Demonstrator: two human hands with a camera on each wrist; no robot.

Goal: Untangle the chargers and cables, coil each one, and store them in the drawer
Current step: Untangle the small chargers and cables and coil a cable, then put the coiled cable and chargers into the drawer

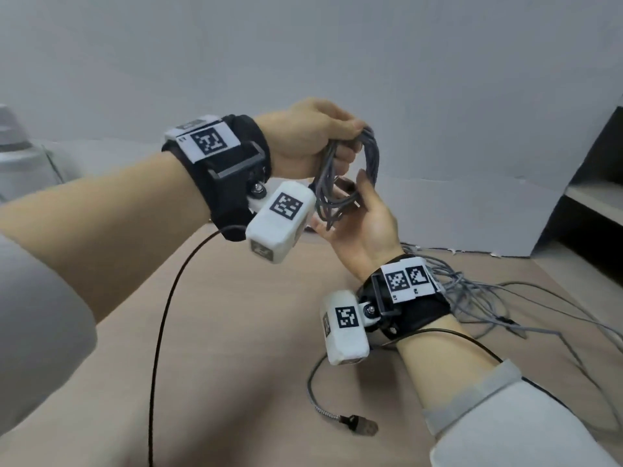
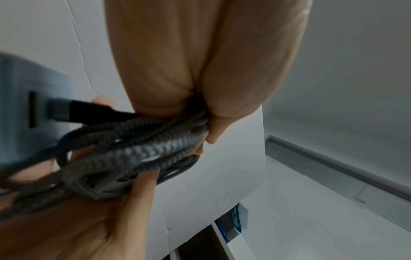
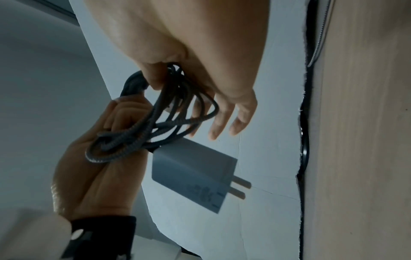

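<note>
Both forearms fill the head view closest in, each wrist strapped with a black band carrying a white camera block. Above the tabletop (image 1: 236,332) the left hand (image 1: 303,136) holds a coiled grey braided cable (image 1: 350,173) from the top, its fingers curled tight round the gathered loops; the left wrist view shows the strands squeezed between thumb and fingers. The right hand (image 1: 364,224) sits just below the coil, palm up, its grip loose: thumb and forefinger hold the lower loops while the other fingers stretch out nearly straight, as the right wrist view shows. A grey charger plug (image 3: 193,176) with 2 flat prongs hangs from the coil, just under it, its black connector plugged into the block. On the tabletop, right of the coil and lower, lies a tangle of thin grey cables (image 1: 488,298). Another braided cable with a metal plug end (image 1: 357,424) lies well below the coil. A black cord (image 1: 161,332) from the left wristband trails down left of it.
</note>
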